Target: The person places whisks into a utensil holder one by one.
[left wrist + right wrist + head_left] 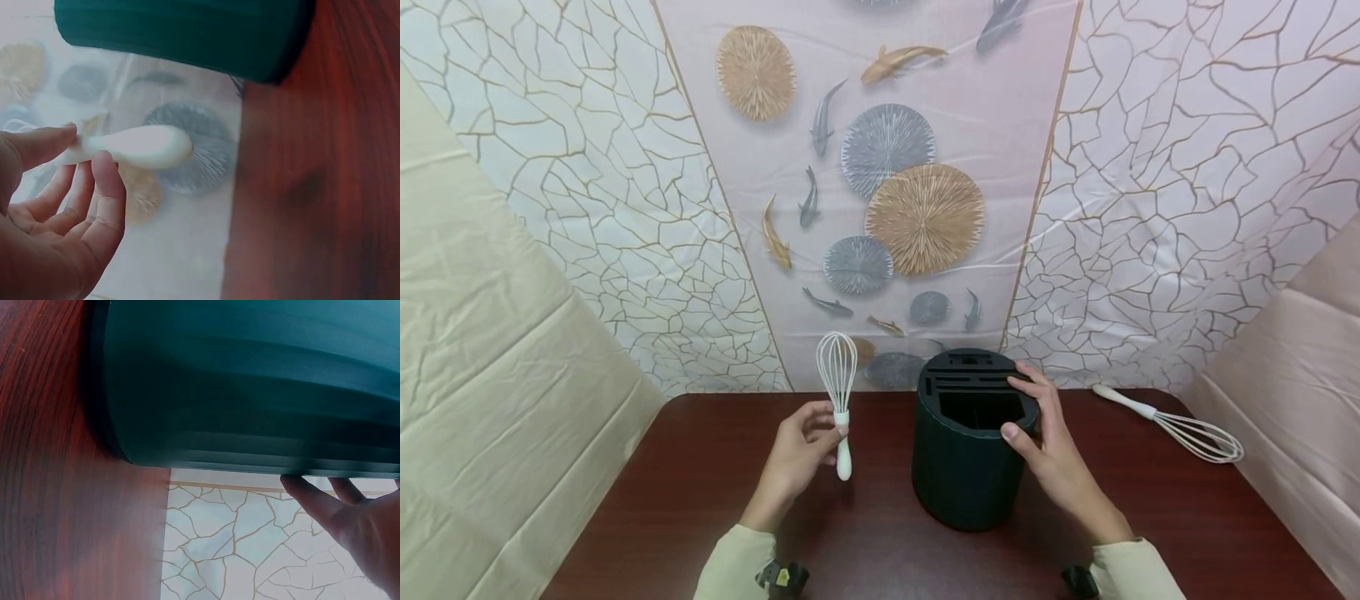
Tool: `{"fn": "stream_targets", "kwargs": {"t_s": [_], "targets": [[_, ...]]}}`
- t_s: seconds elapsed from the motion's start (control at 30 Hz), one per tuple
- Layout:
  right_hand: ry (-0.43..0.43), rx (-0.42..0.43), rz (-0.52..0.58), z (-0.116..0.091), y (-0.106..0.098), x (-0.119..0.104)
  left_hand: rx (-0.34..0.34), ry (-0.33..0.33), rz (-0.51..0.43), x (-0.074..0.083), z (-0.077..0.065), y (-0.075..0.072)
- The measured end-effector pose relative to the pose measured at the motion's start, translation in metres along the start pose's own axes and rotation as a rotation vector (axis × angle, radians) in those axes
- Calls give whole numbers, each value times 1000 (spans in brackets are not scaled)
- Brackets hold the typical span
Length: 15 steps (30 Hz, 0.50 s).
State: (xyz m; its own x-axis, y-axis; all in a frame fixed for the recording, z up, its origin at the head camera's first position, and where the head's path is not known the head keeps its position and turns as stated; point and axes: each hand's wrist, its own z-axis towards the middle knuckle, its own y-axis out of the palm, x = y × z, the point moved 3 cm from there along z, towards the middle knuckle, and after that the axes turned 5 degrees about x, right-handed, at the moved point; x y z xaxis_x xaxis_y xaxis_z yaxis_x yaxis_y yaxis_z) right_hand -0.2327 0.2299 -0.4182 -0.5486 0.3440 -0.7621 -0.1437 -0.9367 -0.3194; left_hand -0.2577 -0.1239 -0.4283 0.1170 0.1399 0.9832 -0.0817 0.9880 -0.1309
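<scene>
The left hand (797, 454) pinches a small white whisk (838, 392) by its handle, between thumb and fingertips, just left of a dark green holder (966, 467) that stands upright on the desk (700, 475). The whisk is in the air, clear of both the desk and the holder. Its long axis runs close to vertical: the wire loops point up toward the patterned backdrop and the rounded handle end points down at the desk. In the left wrist view the handle (140, 147) shows plainly between the thumb and a fingertip, with the other fingers loosely curled below it.

The right hand (1048, 437) grasps the holder at its right rim, thumb on the near edge of the top and fingers laid over the slotted lid; the right wrist view shows the fingers (312, 497) against the ribbed wall.

The holder's large square opening looks empty, as far as the head view shows, so nothing has gone into it yet. Judging from this, the work is at an early stage: one whisk is lifted and poised beside the holder, not yet over the opening. A second, larger whisk (1176, 421) lies flat on the desk well to the right, untouched, handle toward the back wall and wires toward the right edge.
</scene>
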Motion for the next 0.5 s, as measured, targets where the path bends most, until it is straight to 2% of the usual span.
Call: {"fn": "stream_targets", "kwargs": {"t_s": [0.33, 0.5], "targets": [[-4, 3, 4, 0, 0, 0, -23, 118, -35, 34, -8, 7], [-4, -1, 3, 1, 0, -1, -21, 150, -33, 43, -9, 10]]}}
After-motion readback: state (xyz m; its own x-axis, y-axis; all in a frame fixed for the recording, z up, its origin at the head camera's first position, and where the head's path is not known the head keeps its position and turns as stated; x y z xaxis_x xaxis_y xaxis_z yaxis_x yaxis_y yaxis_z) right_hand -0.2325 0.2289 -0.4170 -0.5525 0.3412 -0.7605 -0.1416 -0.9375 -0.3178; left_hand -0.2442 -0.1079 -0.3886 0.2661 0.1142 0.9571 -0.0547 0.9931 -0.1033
